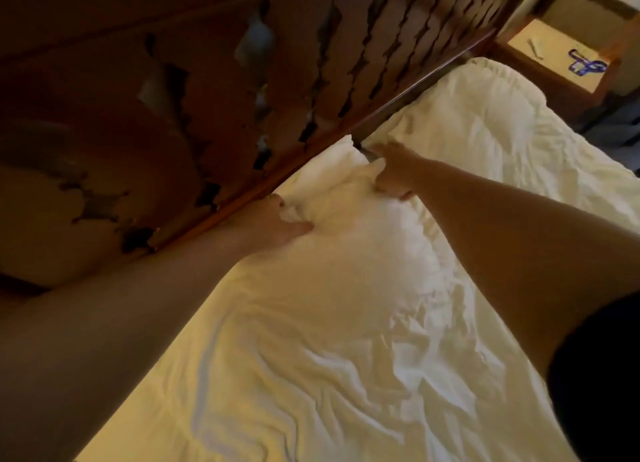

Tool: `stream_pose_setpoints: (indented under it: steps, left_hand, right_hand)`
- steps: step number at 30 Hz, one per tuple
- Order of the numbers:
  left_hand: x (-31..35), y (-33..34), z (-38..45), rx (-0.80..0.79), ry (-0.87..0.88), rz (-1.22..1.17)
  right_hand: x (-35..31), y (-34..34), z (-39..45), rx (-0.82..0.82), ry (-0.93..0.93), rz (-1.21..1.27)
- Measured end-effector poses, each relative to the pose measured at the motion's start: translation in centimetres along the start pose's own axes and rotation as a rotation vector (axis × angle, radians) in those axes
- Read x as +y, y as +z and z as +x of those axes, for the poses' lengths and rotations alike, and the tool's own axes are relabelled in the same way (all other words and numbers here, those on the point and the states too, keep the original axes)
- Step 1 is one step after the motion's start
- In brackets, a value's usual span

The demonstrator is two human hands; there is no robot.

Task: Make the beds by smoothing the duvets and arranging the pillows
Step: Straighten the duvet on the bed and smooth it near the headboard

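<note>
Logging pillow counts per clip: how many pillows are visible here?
2: near pillow gripped by left hand and right hand; far pillow beside it along the headboard. Others may be out of view.

Head view, tilted, looking down close over bed [346, 357]

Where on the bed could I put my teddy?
The wide duvet stretch below the pillow is bare, only wrinkled. So is the bedding toward the nightstand. It is crowded by the headboard, where both hands grip the pillow.

Creased matt white cloth duvet [329, 357] and pillow [346, 219]; dark glossy carved wood headboard [207, 98] (finish patchy)
</note>
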State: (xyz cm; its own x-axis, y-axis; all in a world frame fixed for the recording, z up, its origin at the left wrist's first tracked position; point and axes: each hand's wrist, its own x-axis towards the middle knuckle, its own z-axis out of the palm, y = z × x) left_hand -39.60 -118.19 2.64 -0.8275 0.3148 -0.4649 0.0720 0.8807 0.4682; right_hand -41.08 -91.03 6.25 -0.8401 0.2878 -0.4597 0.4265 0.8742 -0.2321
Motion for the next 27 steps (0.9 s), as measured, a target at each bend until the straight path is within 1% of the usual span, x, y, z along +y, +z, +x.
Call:
stream_pose_setpoints:
  steps: [1,2,3,4,5,8,9,10,12,14,15,18,21,23,24,26,27]
  left_hand:
    - [0.1,0.3,0.3,-0.031,0.007,0.072]
    - [0.1,0.8,0.4,-0.063,0.018,0.166]
    - [0.3,1.3,0.1,-0.071,0.040,0.239]
    - [0.4,1.9,0.0,-0.055,0.059,0.268]
    - [0.6,2.2,-0.2,-0.019,0.077,0.250]
    - [0.7,1.3,-0.8,0.141,0.058,0.076]
    - [0.9,0.3,-1.1,0.197,0.043,0.039]
    - [1.0,-0.7,-1.4,0.254,0.030,0.048]
    - [1.2,-2.9,-2.2,0.366,0.017,0.172]
    - [0.6,-4.3,-3.6,0.465,0.014,0.352]
    - [0.3,-4.7,-4.3,0.495,0.012,0.401]
    - [-0.5,-5.6,-4.7,0.561,0.046,0.418]
    - [-1.3,-5.9,-2.3,0.640,0.069,0.494]
    - [-1.4,-5.3,-0.8,0.727,0.049,0.571]
    - [-1.5,-4.3,-0.3,0.805,0.085,0.603]
    - [-1.7,-1.6,0.4,0.914,0.236,0.610]
    - [-2.0,0.0,0.5,0.901,0.306,0.584]
  right_hand:
    - [0.5,1.0,0.6,-0.135,0.003,-0.031]
    - [1.0,2.3,0.8,-0.211,-0.017,-0.096]
    - [1.8,3.5,1.0,-0.214,-0.059,-0.175]
    - [2.5,4.4,1.2,-0.177,-0.093,-0.215]
    - [3.1,4.8,1.1,-0.111,-0.097,-0.200]
    - [4.3,3.5,0.8,0.152,-0.070,-0.019]
    - [4.4,2.5,0.7,0.243,-0.093,0.031]
    - [4.3,1.5,0.5,0.321,-0.129,0.084]
    - [2.9,-0.5,0.0,0.411,-0.200,0.149]
    - [1.0,-1.9,-0.3,0.436,-0.247,0.146]
    - [0.4,-2.4,-0.3,0.433,-0.264,0.130]
    - [-1.1,-3.7,0.6,0.439,-0.306,0.072]
    - [-3.2,-3.5,3.4,0.529,-0.292,0.107]
    - [-4.3,-1.4,5.8,0.513,-0.281,0.099]
    - [-4.7,0.4,6.9,0.478,-0.270,0.130]
    - [-5.3,4.6,8.7,0.408,-0.224,0.205]
    - [-5.4,6.9,9.4,0.402,-0.191,0.221]
